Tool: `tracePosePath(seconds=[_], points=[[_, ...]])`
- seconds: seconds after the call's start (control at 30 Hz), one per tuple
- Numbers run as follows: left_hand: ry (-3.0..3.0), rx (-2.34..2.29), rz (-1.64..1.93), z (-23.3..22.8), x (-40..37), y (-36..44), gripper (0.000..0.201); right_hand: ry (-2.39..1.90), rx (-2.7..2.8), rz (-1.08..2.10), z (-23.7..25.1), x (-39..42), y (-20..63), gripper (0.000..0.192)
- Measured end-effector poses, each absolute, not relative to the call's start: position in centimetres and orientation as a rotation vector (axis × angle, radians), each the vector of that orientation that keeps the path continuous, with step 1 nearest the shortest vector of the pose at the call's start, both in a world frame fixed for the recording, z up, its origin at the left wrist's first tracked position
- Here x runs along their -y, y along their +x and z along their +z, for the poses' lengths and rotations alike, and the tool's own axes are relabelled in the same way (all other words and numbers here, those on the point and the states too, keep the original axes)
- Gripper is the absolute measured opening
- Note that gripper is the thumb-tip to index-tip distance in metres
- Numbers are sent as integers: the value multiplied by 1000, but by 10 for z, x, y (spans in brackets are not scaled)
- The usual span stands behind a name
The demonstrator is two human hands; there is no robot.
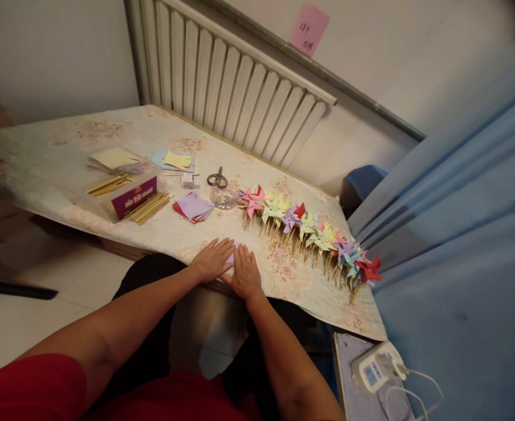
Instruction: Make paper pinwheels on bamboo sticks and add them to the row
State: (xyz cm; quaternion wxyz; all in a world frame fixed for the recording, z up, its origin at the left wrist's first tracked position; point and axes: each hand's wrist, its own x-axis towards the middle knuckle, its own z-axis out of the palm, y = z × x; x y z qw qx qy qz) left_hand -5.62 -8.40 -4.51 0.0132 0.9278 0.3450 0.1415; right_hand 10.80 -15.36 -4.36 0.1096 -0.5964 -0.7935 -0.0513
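Under both palms, near the front edge of the table, lies a small piece of purple paper [231,257], mostly covered. My left hand [212,259] rests flat on its left side, fingers stretched out. From the other side my right hand [245,272] presses flat on it, fingers also extended. Just beyond is a stack of cut paper squares [194,206], purple on top with red beneath. To the right stands a long row of finished paper pinwheels [290,218] on thin sticks, in several colours. A clear dish of small pins [224,199] sits behind my hands.
Black-handled scissors [217,178], a small box [187,180] and more coloured paper [178,161] lie farther back. A clear container [135,196] with a purple label and bundled sticks [149,209] is at left. A power strip [377,367] sits at lower right, beside the blue curtain [459,251].
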Motion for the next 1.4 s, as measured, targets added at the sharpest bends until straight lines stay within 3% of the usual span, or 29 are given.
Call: tracePosePath(seconds=[1.4], points=[[2967, -1095, 456, -48, 83, -56, 57, -1708, 2294, -157, -53, 151, 108, 91]])
